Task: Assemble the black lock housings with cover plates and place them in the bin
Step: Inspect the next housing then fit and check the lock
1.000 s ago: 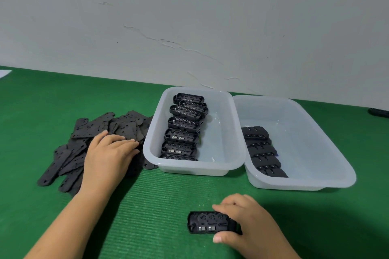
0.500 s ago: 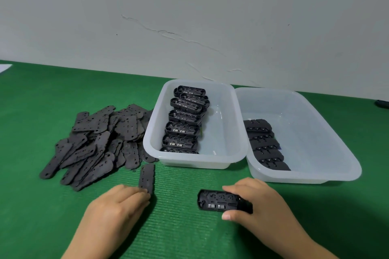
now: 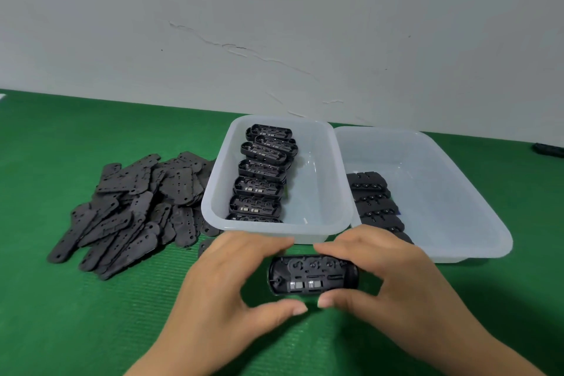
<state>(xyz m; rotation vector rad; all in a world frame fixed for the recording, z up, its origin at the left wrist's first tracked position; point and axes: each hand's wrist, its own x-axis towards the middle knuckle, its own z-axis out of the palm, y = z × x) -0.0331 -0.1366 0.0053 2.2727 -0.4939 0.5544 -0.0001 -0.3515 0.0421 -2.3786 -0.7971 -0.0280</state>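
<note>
1. Both hands are coming together since half a second ago: the left hand, which was dragging a cover plate across the green mat, is now closing in beside the right hand, and the lock housing is sitting between them, just in front of the nearer bin.
2. In the head view, the right hand is pinching the housing, fingers along its far edge and thumb at its near edge; the left hand is cupping round the housing's left end, fingers curled, though I cannot tell whether it is actually touching.
3. A plate is peeking out behind the left hand on the mat (probably the one it was dragging).
4. Open housings are standing in a row in the left bin; closed units are lying in the right bin; loose cover plates are piling up left of the bins.
5. My guess is that the housing is handling as light, rigid moulded plastic, smooth enough to slip; it is best taken by its long edges or rounded ends, keeping fingers off the open face with its small metal contacts.
</note>
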